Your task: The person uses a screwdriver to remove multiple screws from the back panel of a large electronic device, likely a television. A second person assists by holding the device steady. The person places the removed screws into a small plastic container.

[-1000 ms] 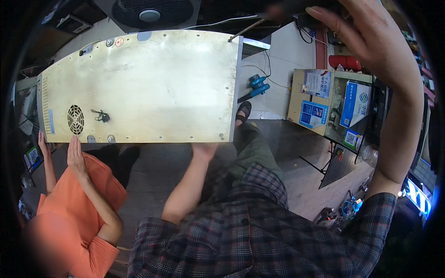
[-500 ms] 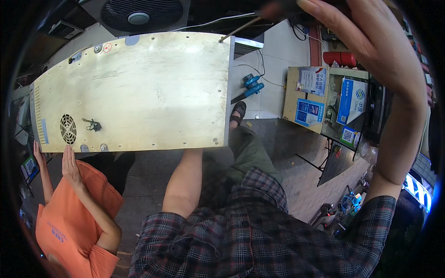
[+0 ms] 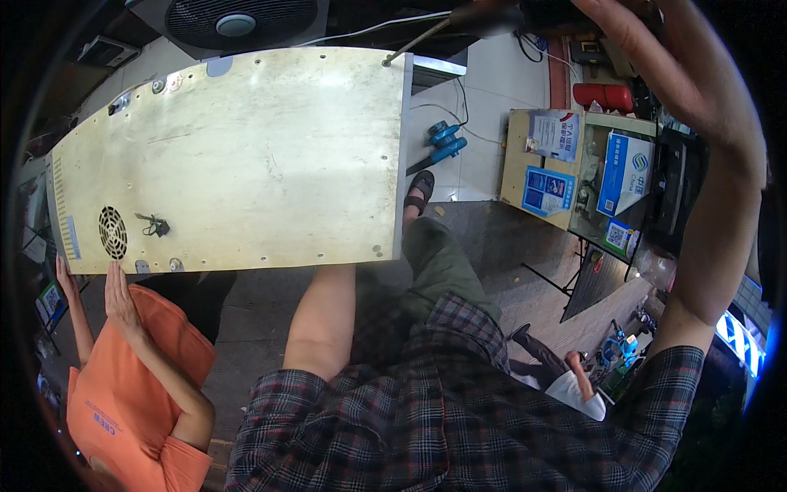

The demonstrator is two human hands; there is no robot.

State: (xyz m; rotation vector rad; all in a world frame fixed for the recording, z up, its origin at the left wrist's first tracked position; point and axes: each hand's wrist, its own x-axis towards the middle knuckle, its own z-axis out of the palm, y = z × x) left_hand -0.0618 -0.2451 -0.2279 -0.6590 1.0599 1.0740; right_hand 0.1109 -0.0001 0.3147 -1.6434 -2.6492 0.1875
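The large pale metal panel (image 3: 246, 164) with a round vent grille (image 3: 113, 233) is at the upper left, and the tip of a long screwdriver (image 3: 420, 40) meets its upper right corner. The right hand (image 3: 656, 61) is near the screwdriver's blurred handle, but its fingers are cut by the view's edge; the left hand is hidden behind the panel, so how open both hands are, or their hold, I cannot tell. A co-worker's hands (image 3: 122, 303) touch the panel's lower left edge.

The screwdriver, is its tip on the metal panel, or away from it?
On it: the screwdriver meets the panel with its tip, near the top-right corner.
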